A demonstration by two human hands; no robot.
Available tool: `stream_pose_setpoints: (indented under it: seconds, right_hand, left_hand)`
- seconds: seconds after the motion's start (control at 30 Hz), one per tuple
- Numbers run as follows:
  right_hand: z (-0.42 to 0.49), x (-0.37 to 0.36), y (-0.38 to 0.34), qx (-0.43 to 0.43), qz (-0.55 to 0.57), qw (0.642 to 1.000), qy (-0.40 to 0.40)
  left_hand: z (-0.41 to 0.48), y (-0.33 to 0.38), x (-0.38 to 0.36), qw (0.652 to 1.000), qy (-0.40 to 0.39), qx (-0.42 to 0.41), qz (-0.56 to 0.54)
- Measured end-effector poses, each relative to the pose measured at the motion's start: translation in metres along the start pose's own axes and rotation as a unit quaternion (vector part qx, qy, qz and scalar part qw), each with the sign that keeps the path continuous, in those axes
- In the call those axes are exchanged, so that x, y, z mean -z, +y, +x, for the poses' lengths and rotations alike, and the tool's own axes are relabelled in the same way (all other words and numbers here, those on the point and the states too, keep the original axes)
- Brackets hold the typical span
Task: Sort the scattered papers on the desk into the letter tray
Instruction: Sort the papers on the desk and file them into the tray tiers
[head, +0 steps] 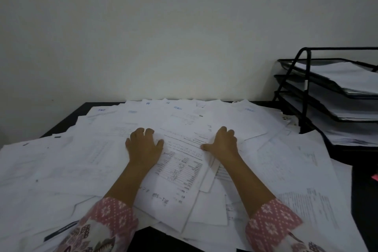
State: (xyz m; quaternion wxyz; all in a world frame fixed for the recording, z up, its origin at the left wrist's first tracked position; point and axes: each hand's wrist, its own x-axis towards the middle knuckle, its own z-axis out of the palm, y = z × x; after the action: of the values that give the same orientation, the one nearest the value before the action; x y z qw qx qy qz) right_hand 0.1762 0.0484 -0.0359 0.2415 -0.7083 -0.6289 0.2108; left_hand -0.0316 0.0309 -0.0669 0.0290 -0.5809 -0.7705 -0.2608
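Head view, single frame.

- Papers (61, 170): white sheets overlap loosely across nearly the whole dark desk (65, 118), some hanging over the near edge.
- Letter tray (307, 67): black wire, three tiers, at the far right of the desk against the wall (184, 26). Each tier holds sheets. More sheets lie below the lowest tier.
- Left hand (143, 145): palm down on the pile, fingers bent forward, thumb spread onto a printed form (180, 165). It presses on the pile and pinches nothing that I can see.
- Right hand (223, 141): same posture, thumb touching the form's far right edge. The hands are apart, with the form between them.
- Writing: the form carries a table of ruled rows and lines of dark print, too blurred to read. Handwritten marks near its lower end are illegible. Blue headings on sheets at the far edge look upside down and are also unreadable.
- Sleeves (116, 215): pink with a white pattern on both forearms.
- A small pink item (375, 177) is at the right edge; I cannot identify it.
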Motion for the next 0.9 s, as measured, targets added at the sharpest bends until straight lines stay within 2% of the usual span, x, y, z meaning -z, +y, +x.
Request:
stream_pose_setpoints:
  seconds: [0.27,0.43,0.6,0.8,0.9]
  right_hand:
    - [0.006,-0.005,0.009,0.016,0.081,0.996,0.034]
    - [0.009,-0.004,0.017,0.053,0.116,0.987,0.093]
    - [0.01,0.001,0.023,0.057,0.201,0.967,0.147]
    - [0.011,0.0,0.025,0.059,0.233,0.962,0.133]
    - [0.01,-0.001,0.023,0.059,0.262,0.954,0.135]
  left_hand:
    - [0.012,-0.02,0.015,0.996,-0.002,0.074,0.039]
    - [0.015,-0.036,0.02,0.998,0.001,0.064,0.013]
    - [0.014,-0.036,0.023,0.998,0.033,0.049,0.017]
    - [0.005,-0.016,0.033,0.997,0.057,0.049,0.009]
    - [0.001,0.007,0.035,0.999,0.024,0.015,-0.042]
